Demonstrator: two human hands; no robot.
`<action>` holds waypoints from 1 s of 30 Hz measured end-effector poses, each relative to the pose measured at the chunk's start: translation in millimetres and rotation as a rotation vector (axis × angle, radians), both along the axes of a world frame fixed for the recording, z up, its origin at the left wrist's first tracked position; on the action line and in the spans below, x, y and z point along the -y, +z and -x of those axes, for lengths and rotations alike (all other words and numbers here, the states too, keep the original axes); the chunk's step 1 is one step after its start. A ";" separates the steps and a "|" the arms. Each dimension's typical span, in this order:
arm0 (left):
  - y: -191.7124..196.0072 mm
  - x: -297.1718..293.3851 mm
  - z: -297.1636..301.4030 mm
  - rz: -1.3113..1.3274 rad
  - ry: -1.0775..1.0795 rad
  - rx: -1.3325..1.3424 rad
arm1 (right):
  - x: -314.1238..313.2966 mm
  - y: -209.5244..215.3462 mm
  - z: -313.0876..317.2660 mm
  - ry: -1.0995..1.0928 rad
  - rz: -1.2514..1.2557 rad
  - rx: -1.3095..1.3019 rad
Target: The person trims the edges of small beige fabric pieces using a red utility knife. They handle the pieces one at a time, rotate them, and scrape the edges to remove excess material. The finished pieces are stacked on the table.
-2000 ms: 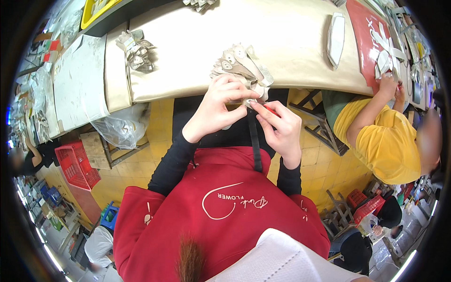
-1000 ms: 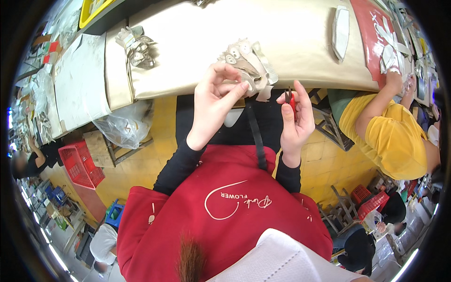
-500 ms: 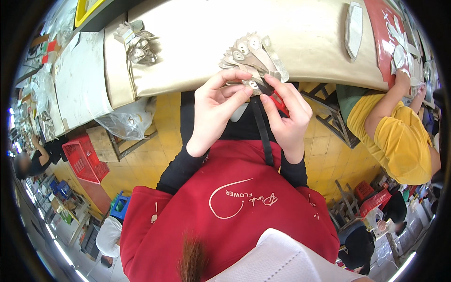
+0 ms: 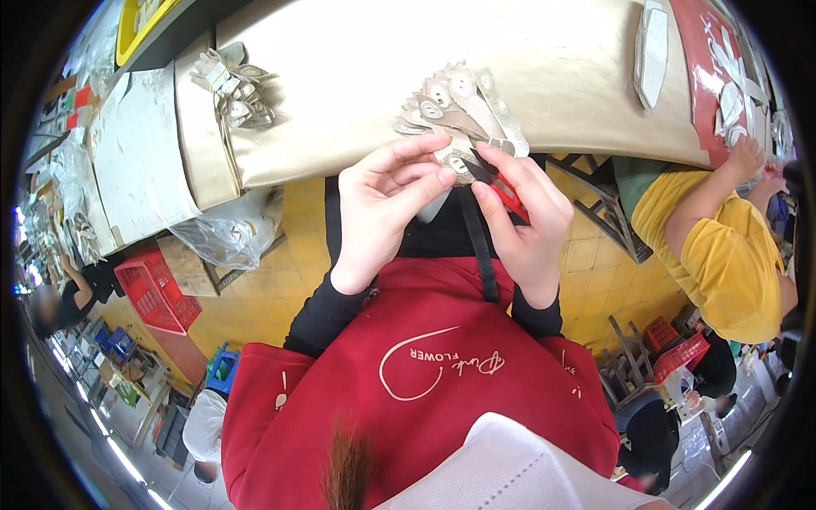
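Closest to the camera, low in the frame, is the person's red apron (image 4: pixel 425 382) with a black strap running up the middle, and both forearms in black sleeves come up from it. The left hand (image 4: pixel 387 208) is curled with thumb and fingertips pinching a small grey-and-silver cut piece (image 4: pixel 455 161) just above centre frame, right at the near edge of the table (image 4: pixel 340 76). The right hand (image 4: pixel 527 217) is closed around little red-handled snips (image 4: pixel 501 187), dark blades pointing at that same piece. My guess is the piece handles like thin faux leather or stiffened fabric: very light, floppy at the ends, a bit slick on the shiny side, so pinching it close to the cut, the way the left hand has it, looks like the sensible grip. The snips are small and hard, easy to palm. Just behind, a fanned stack of matching pieces (image 4: pixel 459 102) lies on the tan, smooth table covering, tongue-shaped with oval patches. Farther, upper left of the frame, there's another heap of similar pieces (image 4: pixel 229 85). At the right edge a co-worker in a yellow shirt (image 4: pixel 722 255) reaches onto a red mat (image 4: pixel 714 76) holding pale cut-outs. A red crate (image 4: pixel 153 293) sits on the yellow tiled floor at left.
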State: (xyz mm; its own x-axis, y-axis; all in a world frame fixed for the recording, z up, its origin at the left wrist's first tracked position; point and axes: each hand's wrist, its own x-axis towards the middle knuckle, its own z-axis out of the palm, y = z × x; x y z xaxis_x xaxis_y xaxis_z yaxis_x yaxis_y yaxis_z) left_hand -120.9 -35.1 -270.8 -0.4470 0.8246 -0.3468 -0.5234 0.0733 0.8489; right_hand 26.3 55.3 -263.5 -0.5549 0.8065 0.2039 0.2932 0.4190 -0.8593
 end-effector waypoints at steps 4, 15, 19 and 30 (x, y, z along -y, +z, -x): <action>-0.9 0.8 2.5 0.008 -0.011 0.004 | 0.7 4.3 -0.9 0.039 0.030 0.080; -0.4 2.6 -0.6 0.022 -0.021 0.203 | 2.7 0.9 -4.7 -0.018 0.019 -0.031; 0.5 2.1 -1.7 0.039 -0.042 0.220 | 1.9 8.0 -8.2 -0.122 0.091 -0.036; -0.5 3.5 -3.1 0.031 -0.092 0.169 | -8.8 -3.0 -20.1 0.138 -0.159 0.039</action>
State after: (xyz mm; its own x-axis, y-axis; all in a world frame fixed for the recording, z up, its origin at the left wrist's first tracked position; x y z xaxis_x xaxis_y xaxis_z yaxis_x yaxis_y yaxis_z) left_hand -117.8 -38.6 -271.3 -0.3029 0.8473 -0.4362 -0.6485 0.1521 0.7459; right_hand 46.4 64.1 -266.5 -0.6682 0.6813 0.2990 0.2552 0.5873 -0.7680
